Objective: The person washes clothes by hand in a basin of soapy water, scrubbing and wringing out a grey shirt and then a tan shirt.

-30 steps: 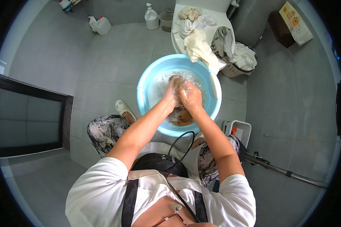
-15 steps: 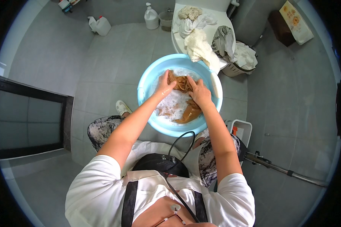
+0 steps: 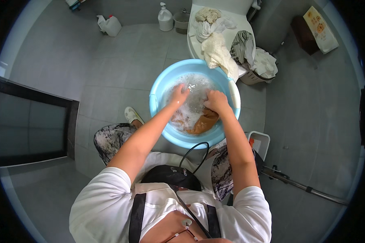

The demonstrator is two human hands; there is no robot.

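Observation:
Soapy water with white foam fills a round light-blue basin (image 3: pixel 157 87). A wet brown cloth (image 3: pixel 203 122) lies bunched in it, its lower part showing at the near right and the rest hidden under the suds. My left hand (image 3: pixel 179 96) dips into the foam on the left, fingers bent, tips under water; what they hold is hidden. My right hand (image 3: pixel 217 101), fingers curled in, is closed at the upper end of the brown cloth.
A cream knitted garment (image 3: pixel 217 52) hangs from the white toilet (image 3: pixel 194 44) onto the basin rim. A grey printed cloth (image 3: pixel 242 46) and a basket (image 3: pixel 251 77) of white cloth stand beside it. Behind are a pump bottle (image 3: pixel 165 18) and a white jug (image 3: pixel 110 26).
The upper bunch of brown cloth between my hands has gone under the suds. My hands have sunk lower, and the right-hand fingers have curled in.

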